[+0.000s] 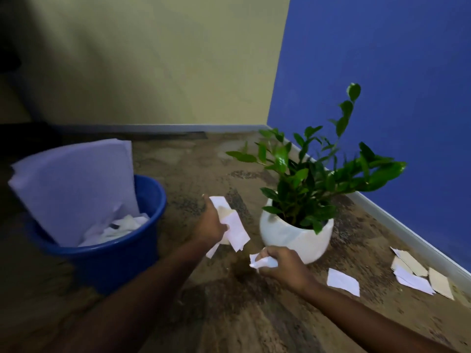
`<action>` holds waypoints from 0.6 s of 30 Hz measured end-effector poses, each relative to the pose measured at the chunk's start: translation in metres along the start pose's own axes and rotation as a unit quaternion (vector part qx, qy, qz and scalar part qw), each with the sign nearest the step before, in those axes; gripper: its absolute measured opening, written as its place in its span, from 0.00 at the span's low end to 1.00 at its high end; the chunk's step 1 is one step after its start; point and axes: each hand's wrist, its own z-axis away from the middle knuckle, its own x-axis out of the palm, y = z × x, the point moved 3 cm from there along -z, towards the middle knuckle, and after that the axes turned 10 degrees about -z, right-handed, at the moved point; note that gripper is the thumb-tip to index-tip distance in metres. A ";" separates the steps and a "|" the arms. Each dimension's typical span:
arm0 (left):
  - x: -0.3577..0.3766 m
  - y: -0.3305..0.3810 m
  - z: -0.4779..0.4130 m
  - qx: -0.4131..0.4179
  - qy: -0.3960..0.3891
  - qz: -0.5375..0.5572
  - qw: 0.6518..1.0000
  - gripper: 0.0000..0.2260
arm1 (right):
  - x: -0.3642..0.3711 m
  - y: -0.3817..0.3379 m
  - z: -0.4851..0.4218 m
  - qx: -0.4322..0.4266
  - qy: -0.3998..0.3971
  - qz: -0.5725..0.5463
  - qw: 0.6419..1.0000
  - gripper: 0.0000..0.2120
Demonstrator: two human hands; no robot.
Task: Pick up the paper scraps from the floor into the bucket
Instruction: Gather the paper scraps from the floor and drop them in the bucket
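A blue bucket [150, 200] stands on the floor at the left, with large white sheets [76, 184] leaning out of it and crumpled scraps [119, 226] at its bottom. My left hand [210, 222] is raised right of the bucket and grips a bunch of white paper scraps [235, 226]. Lower and to the right, my right hand [283, 266] holds a crumpled white scrap [262, 263]. More scraps lie on the floor at the right: one white piece [342, 281] and a small pile of white and tan pieces [418, 273].
A white round pot [293, 238] with a leafy green plant [313, 174] stands just behind my right hand, near the corner. A blue wall [382, 72] with a pale skirting board runs along the right, a yellow wall [153, 59] along the back. The floor is mottled brown.
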 end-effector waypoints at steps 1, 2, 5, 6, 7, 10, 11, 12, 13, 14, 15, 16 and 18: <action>-0.015 0.000 -0.001 0.005 0.021 -0.001 1.000 0.42 | 0.005 -0.015 -0.006 -0.018 -0.003 0.005 1.000 0.06; -0.030 0.000 -0.001 0.008 0.034 -0.005 0.999 0.42 | 0.011 -0.028 -0.013 -0.034 -0.005 0.011 0.999 0.04; -0.077 -0.004 0.000 0.037 0.083 -0.031 0.995 0.42 | 0.031 -0.070 -0.032 -0.075 -0.002 0.009 0.997 0.06; -0.092 -0.008 0.000 0.039 0.099 -0.033 0.994 0.41 | 0.040 -0.083 -0.038 -0.085 0.001 0.008 0.996 0.08; -0.108 -0.013 0.000 0.040 0.117 -0.033 0.992 0.41 | 0.048 -0.096 -0.043 -0.094 0.003 0.010 0.996 0.09; -0.150 -0.034 0.000 0.021 0.185 -0.038 0.982 0.40 | 0.075 -0.133 -0.057 -0.127 0.013 0.012 0.992 0.11; -0.161 -0.042 0.000 0.020 0.206 -0.031 0.978 0.40 | 0.084 -0.143 -0.061 -0.134 0.015 0.005 0.991 0.11; -0.170 -0.050 0.001 0.021 0.222 -0.021 0.975 0.39 | 0.093 -0.154 -0.064 -0.138 0.016 -0.004 0.990 0.12; -0.179 -0.058 0.003 0.019 0.235 -0.014 0.972 0.37 | 0.103 -0.163 -0.067 -0.139 0.019 -0.013 0.990 0.11; -0.185 -0.066 0.005 0.013 0.246 -0.012 0.969 0.36 | 0.112 -0.171 -0.069 -0.139 0.022 -0.023 0.990 0.11; -0.191 -0.073 0.008 0.007 0.257 -0.010 0.966 0.35 | 0.121 -0.178 -0.071 -0.141 0.026 -0.035 0.989 0.11; -0.195 -0.081 0.009 0.000 0.266 -0.010 0.964 0.34 | 0.130 -0.184 -0.073 -0.142 0.028 -0.048 0.988 0.11; -0.200 -0.092 0.011 -0.017 0.275 -0.027 0.961 0.34 | 0.147 -0.195 -0.074 -0.149 0.029 -0.049 0.987 0.11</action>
